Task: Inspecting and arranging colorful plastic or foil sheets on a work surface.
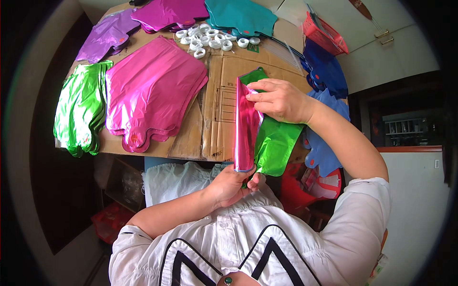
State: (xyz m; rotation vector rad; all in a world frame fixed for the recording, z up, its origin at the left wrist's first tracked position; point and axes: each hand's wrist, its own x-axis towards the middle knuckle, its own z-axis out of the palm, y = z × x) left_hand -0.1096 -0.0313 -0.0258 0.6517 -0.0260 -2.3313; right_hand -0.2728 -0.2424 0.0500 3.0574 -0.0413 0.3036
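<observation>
A flat pink foil balloon (244, 138), folded into a narrow upright strip, lies over a green foil balloon (276, 143) at the cardboard's near edge. My left hand (231, 188) pinches the lower end of the pink strip, its fingertips partly hidden beneath the foil. From the right, my right hand (285, 101) reaches across the green foil and grips the upper part of the pink balloon, thumb out of sight. The green balloon's upper tip shows above the fingers, and its lower corner hangs past the table edge.
Pink (152, 90), bright green (78, 107), purple (105, 40), magenta (169, 12), teal (241, 16) and blue (324, 66) foil stacks surround the cardboard (217, 62). Several white ribbon rolls (214, 44) sit at the back. A red basket (329, 35) stands far right; a red bin (298, 190) is below.
</observation>
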